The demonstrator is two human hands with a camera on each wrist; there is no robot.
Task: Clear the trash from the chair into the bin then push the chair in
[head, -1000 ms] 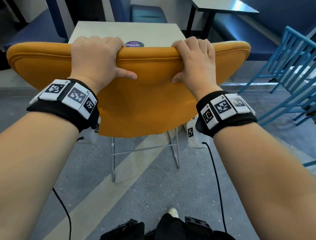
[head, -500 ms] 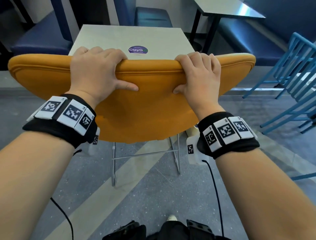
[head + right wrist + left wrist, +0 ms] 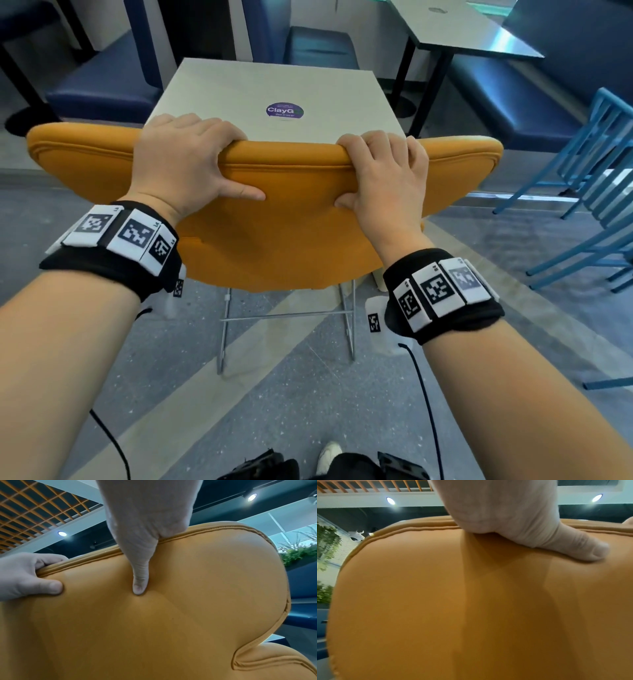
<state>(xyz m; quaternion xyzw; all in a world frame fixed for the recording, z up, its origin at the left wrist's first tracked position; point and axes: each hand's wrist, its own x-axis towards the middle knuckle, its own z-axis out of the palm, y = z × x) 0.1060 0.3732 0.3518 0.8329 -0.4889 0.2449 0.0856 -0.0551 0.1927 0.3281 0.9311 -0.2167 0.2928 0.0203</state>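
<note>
An orange padded chair (image 3: 287, 233) on thin metal legs stands with its back toward me, facing a pale square table (image 3: 267, 89). My left hand (image 3: 185, 161) grips the top edge of the backrest (image 3: 436, 588), fingers over the top and thumb pressed on the rear face. My right hand (image 3: 383, 174) grips the same edge further right, its thumb (image 3: 139, 580) pushed into the backrest (image 3: 205, 588). The left hand (image 3: 25, 577) also shows in the right wrist view. The seat is hidden behind the backrest. No trash or bin is in view.
A purple round sticker (image 3: 284, 111) sits on the table. Blue benches (image 3: 102, 85) line the far side, and a second table (image 3: 472, 34) stands back right. Blue metal chairs (image 3: 589, 192) crowd the right. Grey floor with a pale stripe (image 3: 191, 387) lies underfoot.
The chair has slid forward toward the table with both hands keeping their grip on the backrest. More of the tabletop shows now.
</note>
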